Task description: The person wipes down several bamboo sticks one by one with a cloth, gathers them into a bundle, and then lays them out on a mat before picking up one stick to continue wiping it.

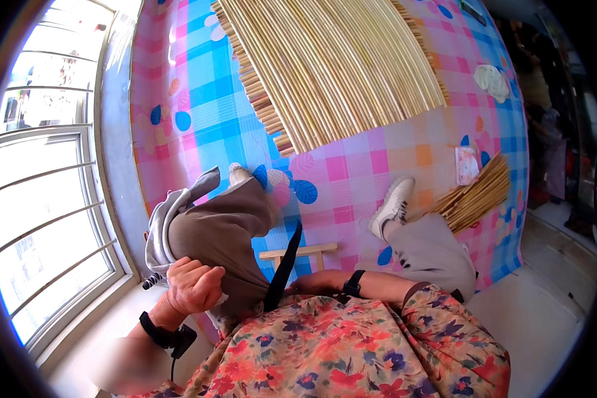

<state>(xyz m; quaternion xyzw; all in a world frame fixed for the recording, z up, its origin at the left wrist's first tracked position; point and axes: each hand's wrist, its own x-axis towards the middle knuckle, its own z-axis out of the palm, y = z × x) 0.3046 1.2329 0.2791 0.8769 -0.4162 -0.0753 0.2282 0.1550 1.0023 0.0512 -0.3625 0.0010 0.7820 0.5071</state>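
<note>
My left hand (196,284) is raised beside my thigh on the window side, its fingers curled into a fist; whether it grips anything small is hidden. A grey cloth (160,234) lies over the knee just beyond it. My right hand (306,283) rests at my waist, mostly hidden behind the floral shirt, so its fingers cannot be made out. Near it, a black strap (284,268) runs up from the waist, across a small wooden frame (298,250). Past my feet, a mat of slender cane or reed sticks (338,69) lies on the checked plastic floor sheet (209,134).
A bundle of thin sticks (477,194) lies at the right, touching a pink-and-white packet (466,165). Farther up are a crumpled white cloth (491,83) and a dark flat object (473,13). A barred window (49,199) stands along the left.
</note>
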